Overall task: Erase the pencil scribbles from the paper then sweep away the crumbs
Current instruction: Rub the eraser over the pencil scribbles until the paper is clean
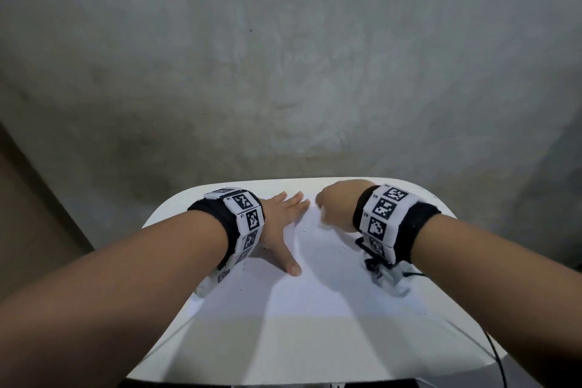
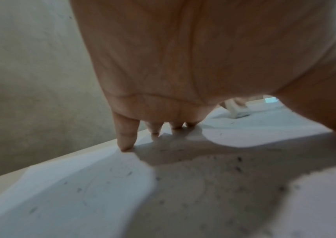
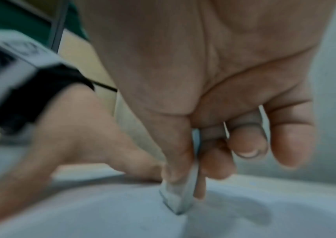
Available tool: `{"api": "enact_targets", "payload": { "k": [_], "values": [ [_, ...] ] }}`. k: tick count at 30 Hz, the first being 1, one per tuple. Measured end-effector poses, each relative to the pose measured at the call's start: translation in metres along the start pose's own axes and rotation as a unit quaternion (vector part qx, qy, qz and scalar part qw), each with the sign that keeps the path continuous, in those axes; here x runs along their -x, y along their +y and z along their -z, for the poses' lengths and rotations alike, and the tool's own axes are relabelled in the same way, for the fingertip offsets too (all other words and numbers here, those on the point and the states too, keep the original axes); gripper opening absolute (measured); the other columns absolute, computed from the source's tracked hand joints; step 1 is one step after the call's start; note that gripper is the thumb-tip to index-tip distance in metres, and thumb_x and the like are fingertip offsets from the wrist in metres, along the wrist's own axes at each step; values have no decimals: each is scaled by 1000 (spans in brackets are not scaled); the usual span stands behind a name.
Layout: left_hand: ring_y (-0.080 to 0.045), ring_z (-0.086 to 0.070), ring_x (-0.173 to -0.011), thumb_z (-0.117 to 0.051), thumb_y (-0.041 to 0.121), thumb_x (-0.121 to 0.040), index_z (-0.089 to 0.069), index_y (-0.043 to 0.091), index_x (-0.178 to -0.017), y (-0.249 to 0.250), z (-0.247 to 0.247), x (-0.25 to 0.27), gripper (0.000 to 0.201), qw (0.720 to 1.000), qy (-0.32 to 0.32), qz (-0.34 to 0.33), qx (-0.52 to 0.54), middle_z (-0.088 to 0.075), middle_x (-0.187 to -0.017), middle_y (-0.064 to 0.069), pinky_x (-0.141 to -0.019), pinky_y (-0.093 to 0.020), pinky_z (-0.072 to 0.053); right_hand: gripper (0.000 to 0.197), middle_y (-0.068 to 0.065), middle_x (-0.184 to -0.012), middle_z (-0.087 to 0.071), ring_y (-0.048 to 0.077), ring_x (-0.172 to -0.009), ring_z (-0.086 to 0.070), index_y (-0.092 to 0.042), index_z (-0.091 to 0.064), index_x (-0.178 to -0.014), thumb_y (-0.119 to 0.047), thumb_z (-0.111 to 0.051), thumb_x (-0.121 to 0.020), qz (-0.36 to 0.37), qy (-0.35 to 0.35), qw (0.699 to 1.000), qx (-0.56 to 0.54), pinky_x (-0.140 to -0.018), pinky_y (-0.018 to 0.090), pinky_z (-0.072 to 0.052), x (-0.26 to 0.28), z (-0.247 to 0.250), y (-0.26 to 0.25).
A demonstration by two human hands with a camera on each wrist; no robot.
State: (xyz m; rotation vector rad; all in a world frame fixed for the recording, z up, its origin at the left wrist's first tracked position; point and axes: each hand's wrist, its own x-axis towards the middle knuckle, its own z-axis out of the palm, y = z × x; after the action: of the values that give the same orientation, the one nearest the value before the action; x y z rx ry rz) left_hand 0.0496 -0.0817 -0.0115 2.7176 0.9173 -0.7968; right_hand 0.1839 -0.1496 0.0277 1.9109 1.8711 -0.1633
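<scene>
A white sheet of paper [image 1: 318, 274] lies on the small white table [image 1: 283, 353]. My left hand [image 1: 285, 224] lies flat on the paper's left part, fingers straight and spread, thumb pointing toward me. In the left wrist view its fingertips [image 2: 125, 145] press the paper [image 2: 71, 193] near the far edge. My right hand [image 1: 333, 206] hovers at the paper's far right, curled. The right wrist view shows it pinching a white eraser [image 3: 175, 198] between thumb and fingers, a corner touching the paper [image 3: 102, 217]. Dark eraser crumbs [image 2: 238, 162] speckle the sheet.
A rough grey wall [image 1: 283, 57] rises right behind the table's far edge. A thin black cable [image 1: 497, 353] hangs off the table's right side near my right arm. The table's near strip [image 1: 283, 353] beyond the paper shows bare white.
</scene>
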Motion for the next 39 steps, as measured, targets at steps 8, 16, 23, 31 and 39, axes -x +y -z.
{"api": "enact_targets", "payload": {
  "k": [8,16,23,31,39],
  "values": [
    [-14,21,-146,-69,71,-67,24,29,-148,4,2,3,130,1000,-7,7,-8,30,-155,13,-119,-52,-5,26,5,-110,-66,27,-100,-63,-10,-64,-110,-23,-52,-91,-46,4,999,-16,-77,30,-45,1,-6,33],
    [-14,20,-146,-72,66,-68,22,27,-150,6,5,8,130,1000,0,0,5,28,-156,12,-119,-49,-3,7,5,-94,-60,28,-87,-57,-14,-55,-90,-18,-49,-91,-32,5,999,-15,-73,29,-44,-4,-15,36],
    [-14,20,-146,-73,67,-67,22,28,-150,5,4,7,131,1000,-4,-1,10,28,-156,12,-118,-48,-2,7,1,-102,-65,25,-93,-61,-18,-58,-94,-21,-53,-90,-24,6,1000,15,-82,33,-51,-5,-16,40],
    [-15,21,-146,-72,67,-68,23,28,-149,5,5,6,131,1000,-7,1,3,29,-156,12,-118,-50,-2,18,0,-103,-67,25,-95,-65,-14,-63,-102,-23,-52,-91,-33,22,999,34,-77,31,-53,-4,-15,35],
    [-15,22,-146,-71,69,-67,24,29,-148,4,2,4,131,1000,-6,3,-2,30,-155,13,-118,-49,-1,19,0,-94,-66,23,-88,-63,-14,-63,-100,-25,-53,-89,2,21,1000,11,-69,25,-47,0,-14,16]
  ]
}}
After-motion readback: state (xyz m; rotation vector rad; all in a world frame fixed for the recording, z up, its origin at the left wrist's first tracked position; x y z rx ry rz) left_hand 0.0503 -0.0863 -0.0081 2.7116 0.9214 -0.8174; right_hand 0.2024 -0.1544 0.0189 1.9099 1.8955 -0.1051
